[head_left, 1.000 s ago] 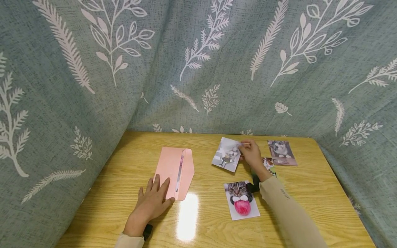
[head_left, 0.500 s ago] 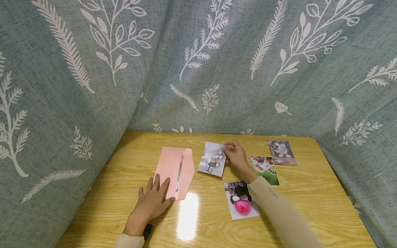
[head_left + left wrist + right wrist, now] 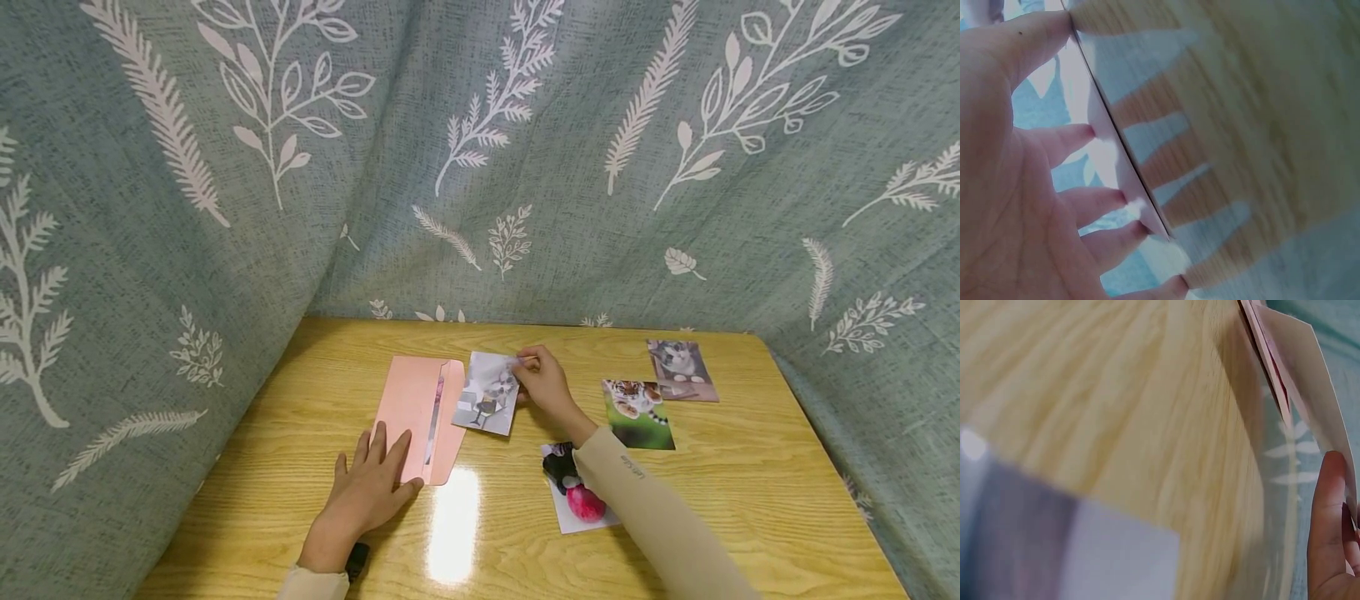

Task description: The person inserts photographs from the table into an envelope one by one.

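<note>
My left hand [image 3: 363, 492] lies with spread fingers on the lower left part of a pink envelope [image 3: 401, 387]. The flap points right, and a strip of a picture card [image 3: 432, 417] shows in the opening. In the left wrist view the fingertips [image 3: 1088, 132] meet the envelope's surface [image 3: 1107, 140]. Between thumb and fingers, my right hand [image 3: 546, 385] pinches a photo card [image 3: 480, 408] of a pale animal by its upper right edge. The card's left edge overlaps the flap in the head view. From the right wrist, the card [image 3: 1307, 369] is seen tilted beside the thumb.
To the right lie a tiger photo [image 3: 637, 412] and a grey-and-white cat photo [image 3: 678, 367], edges close together. A photo with a pink ball [image 3: 585, 506] is partly hidden under the right forearm. The wooden table [image 3: 750, 467] meets a patterned green curtain [image 3: 570, 275] behind.
My right hand has carried the photo card leftward, from beside the tiger photo to over the envelope's flap. The left hand has stayed on the envelope.
</note>
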### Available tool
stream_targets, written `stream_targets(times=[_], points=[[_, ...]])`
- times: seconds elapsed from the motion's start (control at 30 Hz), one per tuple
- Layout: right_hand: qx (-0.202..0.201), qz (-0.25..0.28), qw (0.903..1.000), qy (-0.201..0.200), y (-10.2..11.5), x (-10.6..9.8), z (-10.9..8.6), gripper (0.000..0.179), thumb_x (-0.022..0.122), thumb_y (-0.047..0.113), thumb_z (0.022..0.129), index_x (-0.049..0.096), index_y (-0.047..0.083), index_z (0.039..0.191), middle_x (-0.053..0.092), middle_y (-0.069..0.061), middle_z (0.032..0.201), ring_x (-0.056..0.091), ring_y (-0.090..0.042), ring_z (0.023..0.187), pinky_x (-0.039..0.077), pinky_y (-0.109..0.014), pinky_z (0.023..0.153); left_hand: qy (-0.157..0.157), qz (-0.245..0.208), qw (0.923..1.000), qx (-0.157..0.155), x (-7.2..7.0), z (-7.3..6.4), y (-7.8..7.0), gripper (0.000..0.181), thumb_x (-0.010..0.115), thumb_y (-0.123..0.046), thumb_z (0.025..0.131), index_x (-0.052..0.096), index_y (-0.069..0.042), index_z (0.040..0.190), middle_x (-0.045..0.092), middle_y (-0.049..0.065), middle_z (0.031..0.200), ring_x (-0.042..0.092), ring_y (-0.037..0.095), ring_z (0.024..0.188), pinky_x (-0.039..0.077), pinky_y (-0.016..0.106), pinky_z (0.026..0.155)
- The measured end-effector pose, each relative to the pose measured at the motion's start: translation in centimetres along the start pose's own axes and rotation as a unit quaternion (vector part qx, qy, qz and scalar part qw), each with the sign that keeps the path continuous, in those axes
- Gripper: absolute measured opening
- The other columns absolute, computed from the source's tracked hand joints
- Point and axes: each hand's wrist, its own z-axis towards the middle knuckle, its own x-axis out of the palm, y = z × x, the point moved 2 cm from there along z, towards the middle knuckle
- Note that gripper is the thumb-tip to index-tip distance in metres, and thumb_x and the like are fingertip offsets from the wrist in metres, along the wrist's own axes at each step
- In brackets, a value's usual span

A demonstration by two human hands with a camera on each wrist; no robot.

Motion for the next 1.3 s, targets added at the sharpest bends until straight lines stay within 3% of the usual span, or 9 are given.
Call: stream_targets(times=[0.43,0.83,1.3], points=[[-0.002,0.003,1.0000,0.008,0.4,1.9,-0.3,0.031,0.063,0.009,0.099,0.055,-0.003,0.127,0.061,-0.013,0.094,0.063,-0.022,0.073,0.058,-0.037,0.055,-0.004,0.000,1.0000,-0.003,0.2,0.1,0.2,0.076,0.061,-0.049,0.097,0.032,-0.015,0.158,0.014,0.029,0.161,0.012,0.051,0.146,0.012,0.080,0.104],[0.018,0.003,0.9995,0.026,0.1,3.5,-0.7,0.025,0.063,0.008,0.099,0.057,0.002,0.123,0.056,-0.012,0.093,0.061,-0.022,0.061,0.058,-0.037,0.051,0.000,-0.005,1.0000,-0.003,0.1,0.1,0.1,0.076,0.061,-0.049,0.097,0.032,-0.015,0.158,0.014,0.029,0.161,0.011,0.051,0.146,0.011,0.080,0.103],[0.019,0.001,0.9989,0.043,-0.1,4.9,-0.7,0.023,0.062,0.006,0.098,0.057,0.001,0.121,0.057,-0.016,0.097,0.063,-0.024,0.066,0.058,-0.039,0.052,0.000,0.000,1.0000,-0.004,0.1,0.2,0.1,0.076,0.061,-0.049,0.097,0.033,-0.015,0.158,0.015,0.029,0.161,0.012,0.051,0.146,0.012,0.079,0.104]])
